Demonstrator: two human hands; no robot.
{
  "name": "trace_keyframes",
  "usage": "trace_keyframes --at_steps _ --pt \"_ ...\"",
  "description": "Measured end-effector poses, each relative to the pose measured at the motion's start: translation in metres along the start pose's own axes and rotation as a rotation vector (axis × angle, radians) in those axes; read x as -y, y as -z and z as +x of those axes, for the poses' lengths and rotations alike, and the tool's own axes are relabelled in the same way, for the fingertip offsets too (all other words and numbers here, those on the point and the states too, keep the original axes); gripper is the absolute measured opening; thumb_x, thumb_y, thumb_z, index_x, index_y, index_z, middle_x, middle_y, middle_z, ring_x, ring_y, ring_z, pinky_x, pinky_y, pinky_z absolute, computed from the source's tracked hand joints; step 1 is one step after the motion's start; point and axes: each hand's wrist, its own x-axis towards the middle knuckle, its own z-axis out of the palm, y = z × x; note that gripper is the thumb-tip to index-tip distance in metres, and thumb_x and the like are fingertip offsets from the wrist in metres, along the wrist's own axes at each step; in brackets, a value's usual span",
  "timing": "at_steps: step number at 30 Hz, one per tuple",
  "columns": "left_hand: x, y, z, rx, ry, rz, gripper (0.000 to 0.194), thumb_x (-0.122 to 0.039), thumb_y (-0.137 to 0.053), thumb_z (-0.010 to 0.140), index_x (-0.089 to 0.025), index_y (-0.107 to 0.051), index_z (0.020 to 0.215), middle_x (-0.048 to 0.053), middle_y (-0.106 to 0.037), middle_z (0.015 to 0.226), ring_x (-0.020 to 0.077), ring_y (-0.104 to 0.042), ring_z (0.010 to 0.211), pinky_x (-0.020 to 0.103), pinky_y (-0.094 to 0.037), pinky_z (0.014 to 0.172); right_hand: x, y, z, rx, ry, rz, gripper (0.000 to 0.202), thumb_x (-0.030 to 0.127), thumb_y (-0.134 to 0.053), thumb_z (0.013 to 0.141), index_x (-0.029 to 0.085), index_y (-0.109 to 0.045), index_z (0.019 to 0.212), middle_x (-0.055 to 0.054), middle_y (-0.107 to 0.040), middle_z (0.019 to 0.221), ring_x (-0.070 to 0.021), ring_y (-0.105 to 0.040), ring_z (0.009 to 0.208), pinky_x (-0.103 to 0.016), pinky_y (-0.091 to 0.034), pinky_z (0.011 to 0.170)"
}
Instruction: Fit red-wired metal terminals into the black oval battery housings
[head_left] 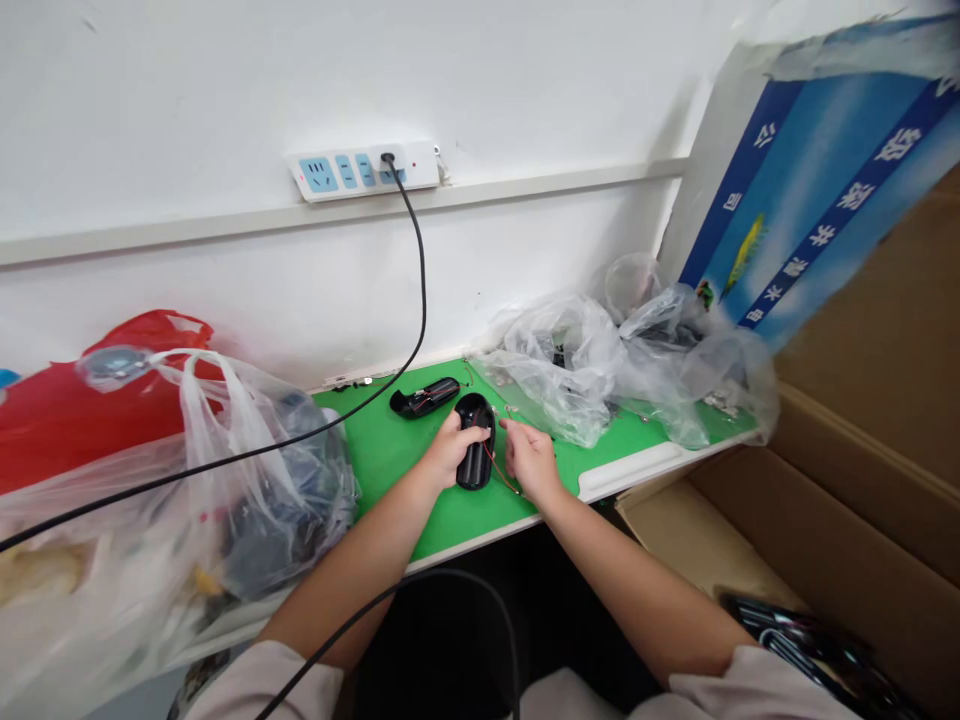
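My left hand (453,449) is closed around a glossy black plastic casing (475,470) with a hollow inside, its thumb lying across the upper part. Thin red wires (501,474) trail out of the casing toward the right. Just right of the casing is my right hand (531,457), fingers curled in with the index finger and thumb near the casing's edge. Whatever sits between those fingertips is too small to make out. A second black casing (424,398) with thin wires lies on the green mat (390,470), behind my left hand.
Clear plastic bags (562,350) with dark parts lie to the right, and a white plastic bag (277,470) stands at left beside a red bag (112,400). A black cable (423,290) hangs from a power strip (360,172) across the left side. An open cardboard box (825,520) is at right.
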Motion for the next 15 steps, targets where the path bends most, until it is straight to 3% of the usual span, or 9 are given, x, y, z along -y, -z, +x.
trace_keyframes --at_steps 3,5,7,9,12,15 --pt "-0.006 0.004 -0.006 0.152 0.106 0.007 0.056 -0.027 -0.066 0.06 -0.019 -0.042 0.11 0.001 -0.058 0.077 0.0146 -0.057 0.052 0.025 -0.046 0.048 0.0 0.002 0.005 -0.085 -0.097 0.204 0.04 0.053 -0.055 0.081 0.015 -0.066 0.087 0.007 -0.038 0.046 -0.0088 -0.033 0.036 -0.022 -0.027 0.036" --pt "-0.008 0.006 -0.009 0.269 0.166 0.056 0.06 -0.027 -0.068 0.06 -0.019 -0.042 0.114 0.001 -0.058 0.076 0.0141 -0.057 0.05 0.026 -0.047 0.047 0.003 0.004 0.006 -0.11 -0.015 0.203 0.04 0.052 -0.055 0.082 0.014 -0.068 0.091 0.003 -0.051 0.055 -0.0109 -0.046 0.046 -0.024 -0.038 0.043" --pt "-0.007 0.008 -0.012 0.378 0.223 0.117 0.066 -0.025 -0.069 0.06 -0.02 -0.042 0.119 0.001 -0.058 0.076 0.0134 -0.056 0.05 0.027 -0.048 0.048 0.007 0.006 0.003 -0.059 0.136 0.119 0.04 0.048 -0.054 0.084 0.016 -0.068 0.103 -0.005 -0.066 0.083 -0.016 -0.061 0.073 -0.029 -0.051 0.066" --pt "-0.005 0.009 -0.013 0.438 0.256 0.167 0.071 -0.022 -0.068 0.06 -0.021 -0.041 0.125 0.0 -0.058 0.078 0.0128 -0.057 0.052 0.027 -0.049 0.051 0.01 0.007 -0.001 0.075 0.284 0.007 0.041 0.044 -0.053 0.086 0.019 -0.063 0.118 -0.008 -0.065 0.111 -0.0202 -0.06 0.102 -0.035 -0.048 0.091" --pt "0.001 0.007 -0.011 0.456 0.215 0.191 0.075 -0.017 -0.067 0.06 -0.02 -0.04 0.13 0.002 -0.061 0.086 0.0132 -0.06 0.063 0.027 -0.051 0.06 0.012 0.005 -0.005 0.191 0.354 -0.093 0.045 0.041 -0.048 0.09 0.021 -0.054 0.129 -0.009 -0.065 0.114 -0.0208 -0.06 0.107 -0.038 -0.045 0.097" --pt "0.001 0.008 -0.008 0.463 0.069 0.218 0.066 -0.02 -0.068 0.063 -0.017 -0.047 0.126 0.007 -0.061 0.106 0.0161 -0.062 0.088 0.027 -0.051 0.078 0.009 0.002 -0.005 0.087 0.319 -0.124 0.043 0.042 -0.043 0.092 0.018 -0.052 0.128 -0.01 -0.066 0.106 -0.0205 -0.063 0.097 -0.037 -0.049 0.09"
